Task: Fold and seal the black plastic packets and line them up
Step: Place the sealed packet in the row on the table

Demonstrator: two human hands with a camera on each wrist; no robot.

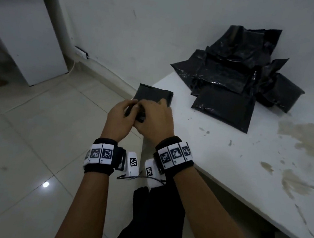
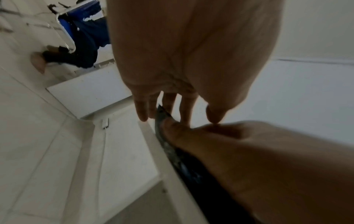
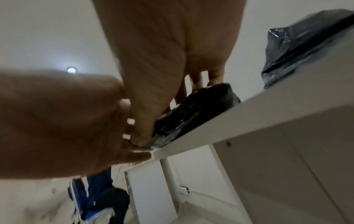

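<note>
A black plastic packet (image 1: 153,94) lies at the left corner of the white table (image 1: 226,157), partly over the edge. My left hand (image 1: 131,106) and right hand (image 1: 150,108) meet at its near end, fingers curled onto the folded flap. In the left wrist view my left hand (image 2: 178,118) pinches the packet's thin edge (image 2: 172,151) between thumb and fingers, with the other thumb pressed against it. In the right wrist view my right hand (image 3: 151,131) grips the packet (image 3: 191,113) at the table's rim. The flap itself is hidden by my fingers.
A loose pile of several black packets (image 1: 234,77) sits at the table's far side against the wall, also the pile (image 3: 306,45) at upper right. Brown stains (image 1: 307,141) mark the tabletop on the right. A white cabinet (image 1: 24,33) stands on the tiled floor to the left.
</note>
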